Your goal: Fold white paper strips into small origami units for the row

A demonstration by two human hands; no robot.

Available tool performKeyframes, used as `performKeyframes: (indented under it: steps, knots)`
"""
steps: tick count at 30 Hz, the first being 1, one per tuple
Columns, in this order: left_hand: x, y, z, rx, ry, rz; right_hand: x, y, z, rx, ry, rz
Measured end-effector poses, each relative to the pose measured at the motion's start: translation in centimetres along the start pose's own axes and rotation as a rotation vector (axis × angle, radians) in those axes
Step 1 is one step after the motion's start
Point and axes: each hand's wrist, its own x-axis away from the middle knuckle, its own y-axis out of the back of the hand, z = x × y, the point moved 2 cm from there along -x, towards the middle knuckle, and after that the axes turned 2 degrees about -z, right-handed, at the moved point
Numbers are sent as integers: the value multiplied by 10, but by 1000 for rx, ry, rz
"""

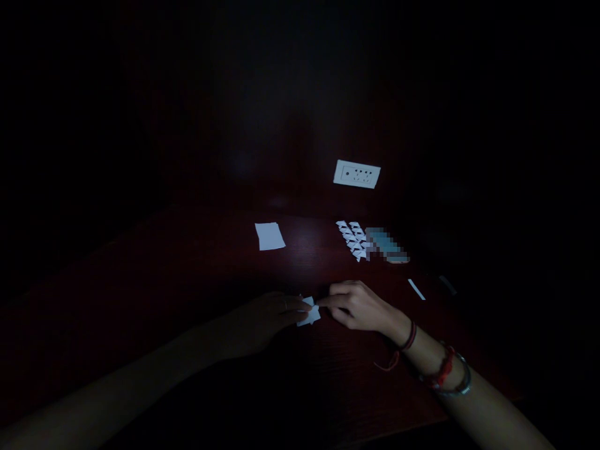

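Both hands meet over a small folded white paper piece (309, 312) on a dark red-brown table (197, 275). My left hand (262, 319) lies in shadow with its fingers closed onto the paper's left side; a ring shows on one finger. My right hand (359, 305) pinches the paper's right edge with curled fingers. Red cords and bangles circle the right wrist (440, 369).
A white paper sheet (269, 236) lies farther back. Several small folded paper pieces (352, 237) sit in rows beside a blurred flat object (387, 245). A thin white paper strip (416, 289) lies at the right. A white wall socket (357, 174) is behind. The surroundings are very dark.
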Motion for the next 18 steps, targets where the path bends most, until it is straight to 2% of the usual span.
performKeyframes:
  steps: [4,8,18]
  knots:
    - [-2,3,-2,-40,25,-35,-1,0,4,-14,35,45]
    - [-3,2,-2,-71,21,-20,-2,-3,6,-17,43,75]
    - [-4,4,-4,-110,8,2,-4,0,8,-5,55,70]
